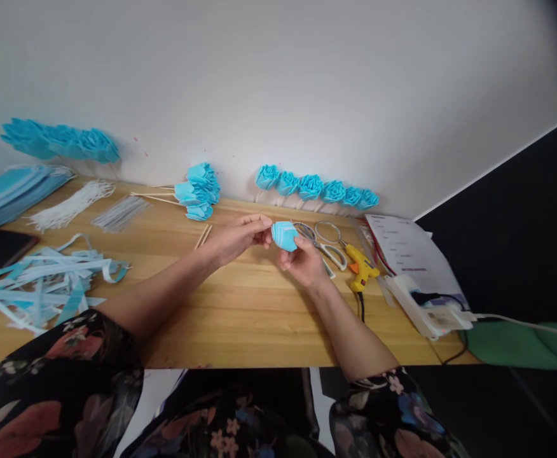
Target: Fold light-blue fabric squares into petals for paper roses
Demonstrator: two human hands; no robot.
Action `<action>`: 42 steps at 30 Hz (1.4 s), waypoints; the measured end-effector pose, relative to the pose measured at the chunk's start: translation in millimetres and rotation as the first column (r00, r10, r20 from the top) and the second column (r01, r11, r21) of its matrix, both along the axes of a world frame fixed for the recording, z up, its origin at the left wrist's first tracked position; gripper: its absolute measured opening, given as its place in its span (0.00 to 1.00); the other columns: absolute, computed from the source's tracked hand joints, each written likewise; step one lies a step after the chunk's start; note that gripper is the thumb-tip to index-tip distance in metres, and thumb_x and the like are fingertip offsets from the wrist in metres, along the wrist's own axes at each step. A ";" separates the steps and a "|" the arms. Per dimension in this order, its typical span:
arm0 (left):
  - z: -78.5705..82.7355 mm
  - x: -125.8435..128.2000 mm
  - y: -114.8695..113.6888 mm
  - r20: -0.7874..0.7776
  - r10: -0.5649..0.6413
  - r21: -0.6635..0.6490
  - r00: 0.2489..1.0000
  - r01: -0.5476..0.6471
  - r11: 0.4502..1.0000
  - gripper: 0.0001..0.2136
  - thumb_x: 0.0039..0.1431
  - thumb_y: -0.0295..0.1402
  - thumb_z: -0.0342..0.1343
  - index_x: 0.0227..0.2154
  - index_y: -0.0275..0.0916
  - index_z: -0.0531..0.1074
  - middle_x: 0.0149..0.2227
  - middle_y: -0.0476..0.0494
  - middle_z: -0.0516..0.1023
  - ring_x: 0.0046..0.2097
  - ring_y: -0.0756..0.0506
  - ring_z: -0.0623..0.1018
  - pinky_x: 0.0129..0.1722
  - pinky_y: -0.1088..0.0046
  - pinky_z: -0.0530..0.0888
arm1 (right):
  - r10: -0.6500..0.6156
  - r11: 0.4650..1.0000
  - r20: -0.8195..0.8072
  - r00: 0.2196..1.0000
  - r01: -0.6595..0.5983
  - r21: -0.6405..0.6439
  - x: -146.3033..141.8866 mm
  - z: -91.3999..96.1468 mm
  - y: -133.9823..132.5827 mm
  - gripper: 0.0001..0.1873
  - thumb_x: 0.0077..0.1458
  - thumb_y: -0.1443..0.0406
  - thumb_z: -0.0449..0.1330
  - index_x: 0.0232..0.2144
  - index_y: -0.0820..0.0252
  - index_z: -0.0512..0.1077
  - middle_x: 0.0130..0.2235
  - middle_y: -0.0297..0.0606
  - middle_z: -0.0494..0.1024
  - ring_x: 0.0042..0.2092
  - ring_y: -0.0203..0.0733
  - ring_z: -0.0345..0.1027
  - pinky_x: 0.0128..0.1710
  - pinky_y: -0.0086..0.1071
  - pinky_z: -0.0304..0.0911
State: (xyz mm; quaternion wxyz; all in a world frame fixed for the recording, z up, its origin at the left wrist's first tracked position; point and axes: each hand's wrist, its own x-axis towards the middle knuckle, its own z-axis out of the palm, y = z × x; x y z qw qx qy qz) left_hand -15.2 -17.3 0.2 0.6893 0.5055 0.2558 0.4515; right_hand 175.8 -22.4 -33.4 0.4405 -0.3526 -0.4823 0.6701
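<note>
A small stack of light-blue fabric petals (285, 236) is held up over the middle of the wooden table. My right hand (302, 259) pinches its lower right side between thumb and fingers. At the stack's left edge, the closed fingertips of my left hand (247, 234) grip it. Just behind my right hand lie scissors (333, 256) with pale handles. Thin wooden sticks (203, 236) rest beside my left wrist. Farther back, finished blue flowers on sticks (311, 187) lean in a row against the wall, and a bunch of blue flowers (198, 191) lies left of them.
On the right are a yellow glue gun (363, 267), a metal ring (327, 232), a power strip (419, 308) and a paper sheet (397, 245). Left are blue strips (44, 286), white cords (73, 205), grey wires (120, 214), stacked face masks (16, 191) and a phone (2, 249).
</note>
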 end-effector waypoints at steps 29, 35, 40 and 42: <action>0.6 2.3 -3.8 -0.077 0.016 0.067 0.997 -0.011 0.998 0.11 0.54 0.39 0.64 0.27 0.36 0.73 0.25 0.49 0.74 0.30 0.51 0.72 0.37 0.71 0.67 | 0.051 0.983 -0.426 0.903 -0.120 -0.137 3.6 11.0 -3.0 0.17 0.51 0.57 0.61 0.43 0.57 0.73 0.14 0.21 0.61 0.16 0.31 0.45 0.18 0.27 0.49; 1.3 4.4 -5.2 -0.067 0.030 0.077 0.997 -0.025 0.997 0.16 0.56 0.45 0.62 0.27 0.36 0.72 0.26 0.49 0.73 0.30 0.50 0.72 0.36 0.71 0.68 | 0.041 0.985 -0.394 0.918 -0.102 -0.136 3.2 11.4 -3.3 0.12 0.54 0.56 0.60 0.37 0.56 0.72 0.14 0.21 0.59 0.16 0.31 0.45 0.18 0.27 0.49; 3.9 8.4 -8.0 -0.182 0.084 0.152 0.980 -0.056 0.987 0.20 0.52 0.51 0.65 0.31 0.36 0.72 0.31 0.48 0.73 0.34 0.50 0.72 0.37 0.72 0.69 | -0.002 1.000 -0.247 0.969 0.001 -0.003 -3.0 4.0 -2.2 0.14 0.51 0.53 0.62 0.28 0.58 0.70 0.15 0.28 0.67 0.17 0.33 0.56 0.19 0.28 0.56; 3.7 9.5 -7.9 -0.215 0.099 0.161 0.972 -0.065 0.985 0.22 0.49 0.51 0.66 0.34 0.37 0.72 0.32 0.48 0.73 0.34 0.49 0.72 0.35 0.73 0.69 | -0.032 0.996 -0.158 0.987 0.044 0.077 -5.1 1.3 -2.0 0.15 0.52 0.53 0.63 0.30 0.60 0.72 0.17 0.30 0.71 0.18 0.33 0.60 0.19 0.28 0.56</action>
